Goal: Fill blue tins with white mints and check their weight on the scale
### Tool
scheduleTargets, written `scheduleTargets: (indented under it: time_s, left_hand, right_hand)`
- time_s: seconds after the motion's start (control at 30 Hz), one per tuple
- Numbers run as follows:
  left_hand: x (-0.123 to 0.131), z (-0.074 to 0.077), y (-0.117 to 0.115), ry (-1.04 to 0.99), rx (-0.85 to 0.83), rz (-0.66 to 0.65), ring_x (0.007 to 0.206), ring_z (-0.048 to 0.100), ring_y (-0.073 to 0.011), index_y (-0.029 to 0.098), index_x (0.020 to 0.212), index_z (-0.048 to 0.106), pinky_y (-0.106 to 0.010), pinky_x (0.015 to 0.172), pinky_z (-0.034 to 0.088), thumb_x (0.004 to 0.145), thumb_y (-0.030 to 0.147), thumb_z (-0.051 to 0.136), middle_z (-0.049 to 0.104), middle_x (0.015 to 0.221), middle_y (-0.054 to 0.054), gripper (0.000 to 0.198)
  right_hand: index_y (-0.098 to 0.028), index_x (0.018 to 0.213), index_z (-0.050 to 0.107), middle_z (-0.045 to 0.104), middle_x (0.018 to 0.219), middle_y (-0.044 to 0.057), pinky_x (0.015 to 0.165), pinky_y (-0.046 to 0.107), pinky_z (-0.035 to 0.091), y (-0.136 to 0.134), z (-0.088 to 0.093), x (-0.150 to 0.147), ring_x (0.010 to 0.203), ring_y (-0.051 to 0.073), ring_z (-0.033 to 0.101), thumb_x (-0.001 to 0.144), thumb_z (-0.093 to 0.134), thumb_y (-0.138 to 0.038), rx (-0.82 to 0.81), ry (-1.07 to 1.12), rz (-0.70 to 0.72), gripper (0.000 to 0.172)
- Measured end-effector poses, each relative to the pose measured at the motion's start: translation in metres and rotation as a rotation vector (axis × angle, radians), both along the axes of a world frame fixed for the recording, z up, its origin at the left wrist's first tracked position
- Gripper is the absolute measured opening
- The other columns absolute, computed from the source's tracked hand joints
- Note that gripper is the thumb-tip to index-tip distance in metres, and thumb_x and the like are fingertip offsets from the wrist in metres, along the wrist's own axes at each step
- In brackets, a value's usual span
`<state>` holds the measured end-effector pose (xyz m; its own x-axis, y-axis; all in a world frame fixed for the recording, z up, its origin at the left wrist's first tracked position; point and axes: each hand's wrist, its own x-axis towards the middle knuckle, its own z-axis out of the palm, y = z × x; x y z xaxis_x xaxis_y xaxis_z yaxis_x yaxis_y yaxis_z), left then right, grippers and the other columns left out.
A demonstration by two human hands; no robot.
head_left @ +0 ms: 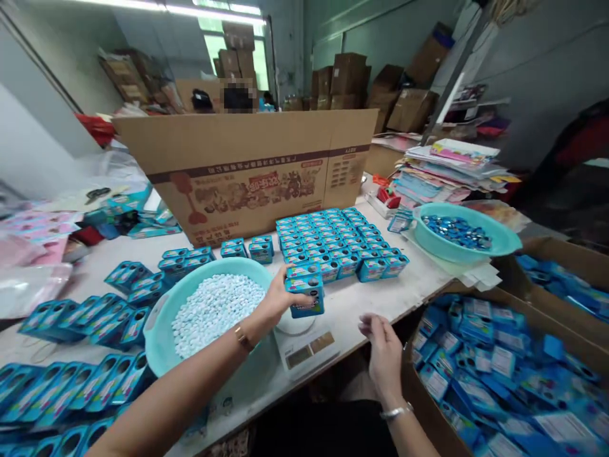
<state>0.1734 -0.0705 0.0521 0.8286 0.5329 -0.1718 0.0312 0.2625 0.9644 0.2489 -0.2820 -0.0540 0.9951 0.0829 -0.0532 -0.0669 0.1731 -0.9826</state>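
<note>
My left hand (276,298) is closed around a small blue box (308,303) with a round dark window, held above the white scale (304,349). Part of the scale's round plate shows beneath it. My right hand (384,346) is near the table's front edge, fingers loosely bent and apart, and I see nothing in it. Left of the scale, under my left forearm, stands a turquoise basin (157,330) heaped with small white tablets (214,304). Behind the held box, blue boxes (328,238) stand in a tight block of rows.
More blue boxes (95,317) line the table's left side. A cardboard sheet (257,171) stands upright at the back. To the right are a second turquoise basin (466,251) with shiny blue pieces, a paper stack (442,171), and an open carton (413,381) full of blue boxes.
</note>
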Motion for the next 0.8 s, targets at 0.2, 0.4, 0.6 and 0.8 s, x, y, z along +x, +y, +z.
scheduleTargets:
  time_s: [0.2,0.4,0.6,0.8]
  left_hand:
    - [-0.021,-0.016,-0.036,0.049,0.02,0.037,0.093,0.066,-0.025,0.019,0.115,0.049,-0.04,0.089,0.052,0.037,0.008,0.088,0.068,0.101,-0.005,0.089]
    - [-0.018,-0.053,-0.098,0.076,0.018,0.233,0.09,0.066,-0.0251,0.025,0.114,0.044,-0.039,0.085,0.052,0.043,0.016,0.086,0.066,0.098,-0.001,0.083]
    - [0.058,-0.099,-0.128,0.077,0.206,0.246,0.094,0.063,-0.0256,0.024,0.109,0.048,-0.042,0.091,0.049,0.043,0.015,0.088,0.064,0.1,-0.003,0.077]
    - [0.114,-0.123,-0.142,0.124,0.391,0.21,0.101,0.06,-0.0241,0.024,0.112,0.047,-0.042,0.099,0.044,0.051,0.026,0.088,0.059,0.103,-0.002,0.073]
  right_hand:
    - [-0.02,0.086,0.07,0.072,0.084,0.005,0.075,0.036,0.056,-0.031,-0.03,0.027,0.074,0.018,0.066,0.069,0.075,-0.058,-0.012,0.055,-0.012,0.042]
    - [-0.019,0.089,0.069,0.072,0.082,0.005,0.071,0.036,0.056,-0.033,-0.041,0.039,0.069,0.019,0.066,0.072,0.073,-0.056,-0.067,0.036,0.174,0.041]
    - [-0.019,0.092,0.067,0.072,0.083,0.005,0.072,0.036,0.054,-0.052,-0.038,0.057,0.07,0.018,0.065,0.076,0.069,-0.055,-0.052,-0.017,0.154,0.039]
    - [-0.018,0.101,0.065,0.071,0.088,0.008,0.073,0.037,0.053,-0.163,-0.068,0.11,0.071,0.019,0.064,0.079,0.059,-0.059,-0.286,-0.068,-0.141,0.047]
